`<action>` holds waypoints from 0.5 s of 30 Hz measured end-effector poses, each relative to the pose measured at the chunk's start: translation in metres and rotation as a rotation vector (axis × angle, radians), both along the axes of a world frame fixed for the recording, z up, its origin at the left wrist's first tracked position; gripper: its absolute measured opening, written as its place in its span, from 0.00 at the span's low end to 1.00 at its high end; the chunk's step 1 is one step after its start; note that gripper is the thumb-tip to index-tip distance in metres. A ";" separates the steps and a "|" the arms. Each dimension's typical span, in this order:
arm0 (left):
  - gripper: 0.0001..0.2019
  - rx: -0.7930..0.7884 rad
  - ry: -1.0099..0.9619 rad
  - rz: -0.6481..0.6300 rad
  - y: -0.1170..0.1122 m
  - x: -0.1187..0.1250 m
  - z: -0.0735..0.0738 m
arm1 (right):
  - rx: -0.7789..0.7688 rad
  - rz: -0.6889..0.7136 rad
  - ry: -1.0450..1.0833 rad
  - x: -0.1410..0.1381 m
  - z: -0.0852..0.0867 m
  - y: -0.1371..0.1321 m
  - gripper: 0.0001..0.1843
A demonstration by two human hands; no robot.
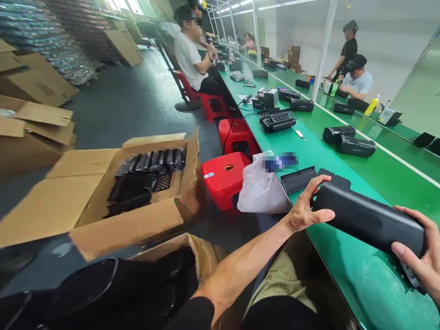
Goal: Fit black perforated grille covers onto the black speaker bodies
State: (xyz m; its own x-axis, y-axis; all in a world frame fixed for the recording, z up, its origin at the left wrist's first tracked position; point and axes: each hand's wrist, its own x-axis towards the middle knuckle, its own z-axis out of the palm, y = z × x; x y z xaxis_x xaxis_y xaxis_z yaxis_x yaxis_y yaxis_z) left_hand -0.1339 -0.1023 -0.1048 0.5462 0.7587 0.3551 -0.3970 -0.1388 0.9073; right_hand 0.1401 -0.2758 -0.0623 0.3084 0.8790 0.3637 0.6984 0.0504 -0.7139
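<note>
A long black plastic housing (367,215) with rounded edges is held above the green table (385,284). My left hand (307,206) grips its left end, thumb on the near face and fingers over the top. At the opposite end, my right hand (421,247) has its thumb on the front and fingers behind; the picture's edge cuts it off. Below that end shows a dark part with small holes, and I cannot tell whether it joins the housing. Flat black panels (299,179) lie on the table just beyond my left hand.
An open carton (127,224) of wrapped black parts sits on the floor at left, near red stools (227,172). A white plastic bag (263,188) hangs at the table edge. Farther along are a perforated black shell (277,120), finished-looking black units (355,145) and seated people.
</note>
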 end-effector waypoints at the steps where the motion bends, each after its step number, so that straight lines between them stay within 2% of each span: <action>1: 0.48 -0.024 0.017 0.005 0.002 0.003 -0.003 | -0.062 -0.011 0.034 0.003 -0.001 0.002 0.42; 5: 0.55 -0.062 0.118 -0.101 0.011 0.007 -0.012 | -0.269 -0.034 0.197 0.021 -0.012 0.006 0.47; 9: 0.53 -0.069 0.121 -0.101 0.006 0.004 -0.012 | -0.239 0.004 0.152 0.019 -0.018 -0.003 0.57; 12: 0.55 -0.110 0.093 -0.110 0.001 0.006 -0.013 | -0.209 -0.045 0.102 0.007 -0.012 -0.008 0.51; 15: 0.56 -0.130 0.123 -0.062 0.001 0.008 -0.017 | -0.223 -0.050 0.172 0.001 -0.001 -0.005 0.45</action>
State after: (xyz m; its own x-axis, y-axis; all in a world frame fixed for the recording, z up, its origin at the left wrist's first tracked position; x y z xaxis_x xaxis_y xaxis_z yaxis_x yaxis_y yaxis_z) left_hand -0.1254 -0.1010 -0.1215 0.6263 0.7574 0.1844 -0.2865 0.0037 0.9581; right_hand 0.1412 -0.2807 -0.0632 0.3940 0.9135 0.1016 0.5640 -0.1530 -0.8115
